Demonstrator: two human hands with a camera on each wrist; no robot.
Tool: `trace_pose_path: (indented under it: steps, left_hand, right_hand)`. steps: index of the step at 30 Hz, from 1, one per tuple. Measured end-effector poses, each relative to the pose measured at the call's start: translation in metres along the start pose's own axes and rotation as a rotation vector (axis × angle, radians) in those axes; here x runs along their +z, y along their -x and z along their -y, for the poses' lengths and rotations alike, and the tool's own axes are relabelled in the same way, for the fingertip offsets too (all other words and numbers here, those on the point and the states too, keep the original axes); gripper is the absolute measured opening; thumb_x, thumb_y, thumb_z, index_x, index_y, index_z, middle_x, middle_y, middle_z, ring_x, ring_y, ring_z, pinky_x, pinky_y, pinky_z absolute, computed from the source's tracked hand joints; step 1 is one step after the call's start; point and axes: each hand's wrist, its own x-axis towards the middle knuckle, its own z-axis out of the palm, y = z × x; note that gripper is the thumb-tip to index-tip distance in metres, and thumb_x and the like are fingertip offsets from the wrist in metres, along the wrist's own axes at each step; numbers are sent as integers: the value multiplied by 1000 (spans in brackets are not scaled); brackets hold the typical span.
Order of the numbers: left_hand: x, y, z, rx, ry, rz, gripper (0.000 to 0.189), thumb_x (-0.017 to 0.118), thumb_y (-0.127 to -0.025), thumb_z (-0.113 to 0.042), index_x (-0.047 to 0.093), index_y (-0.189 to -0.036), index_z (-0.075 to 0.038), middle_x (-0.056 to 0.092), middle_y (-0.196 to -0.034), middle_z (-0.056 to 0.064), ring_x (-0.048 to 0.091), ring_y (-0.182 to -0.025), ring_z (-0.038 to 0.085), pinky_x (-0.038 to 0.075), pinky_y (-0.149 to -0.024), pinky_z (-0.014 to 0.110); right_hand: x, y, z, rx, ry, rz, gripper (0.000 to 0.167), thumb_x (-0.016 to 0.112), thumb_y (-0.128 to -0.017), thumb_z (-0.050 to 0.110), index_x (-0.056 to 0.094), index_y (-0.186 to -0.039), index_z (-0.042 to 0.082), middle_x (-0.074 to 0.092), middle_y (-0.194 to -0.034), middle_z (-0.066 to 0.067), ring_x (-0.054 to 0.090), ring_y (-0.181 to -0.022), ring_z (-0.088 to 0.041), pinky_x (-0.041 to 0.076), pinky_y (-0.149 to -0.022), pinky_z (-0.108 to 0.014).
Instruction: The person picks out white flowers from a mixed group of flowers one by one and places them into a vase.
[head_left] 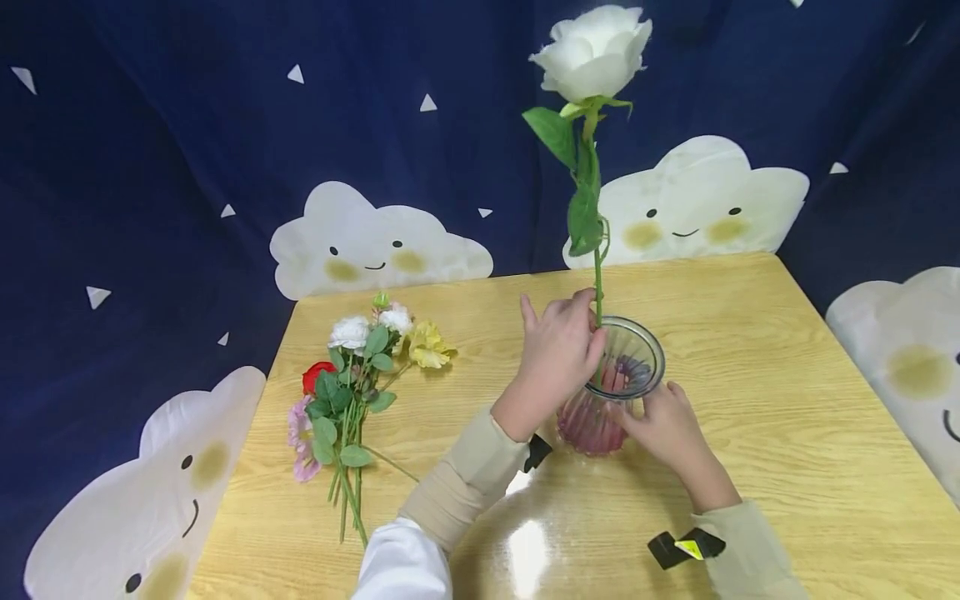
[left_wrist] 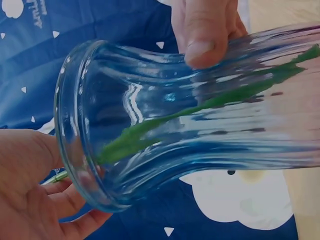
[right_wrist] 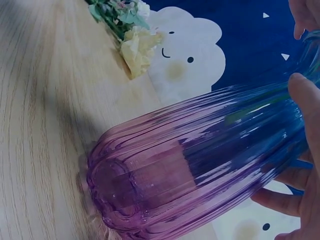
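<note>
A white rose [head_left: 595, 54] on a long green stem stands upright above a ribbed glass vase [head_left: 591, 427], blue at the neck and purple-pink toward the base. My left hand [head_left: 553, 343] pinches the stem just by the vase rim, its fingers touching the glass edge. Inside the vase, the left wrist view shows the lower stem with a green leaf [left_wrist: 215, 102] slanting along the wall. My right hand [head_left: 666, 423] grips the vase around its neck, thumb on one side and fingers on the other. The vase base rests on the table, seen in the right wrist view.
Left of the vase lies a bunch of flowers [head_left: 352, 400], with white, red, yellow and pink blooms and loose stems. The wooden table [head_left: 765, 433] meets a dark blue curtain [head_left: 420, 50] with cloud cut-outs at the back and sides.
</note>
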Motion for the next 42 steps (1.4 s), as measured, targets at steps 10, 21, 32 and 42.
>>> trace_pose_path:
  steps: [10,21,32,42]
  left_hand:
    - [5,7,-1,44,-30,72,13,51,-89,-26,63,-91,-22,61,-90,-10,52,-99,15,9,-97,65]
    - [6,13,9,26,-37,32,17,47,-90,-26,63,-92,-22,60,-92,-9,56,-94,15,16,-97,61]
    - [9,23,32,-85,37,-84,14,53,-87,-23,65,-91,-18,63,-91,-7,60,-86,10,39,-90,43]
    - [19,36,58,-155,22,-84,13,54,-85,-22,66,-88,-15,63,-85,-6,58,-67,13,45,-63,27]
  right_hand:
    - [3,0,-2,-11,-10,-29,61,62,-78,24,39,-128,-1,48,-121,-27,43,-110,-45,22,-90,-63]
    - [5,0,-4,-26,-17,-64,58,62,-78,27,42,-125,-1,50,-118,-27,45,-108,-42,25,-89,-59]
    - [5,1,-4,-39,-21,-88,57,63,-77,24,43,-124,-1,52,-115,-28,47,-104,-43,30,-87,-56]
    - [5,1,-3,-49,-23,-94,54,64,-76,21,45,-122,0,54,-112,-28,48,-103,-44,29,-88,-57]
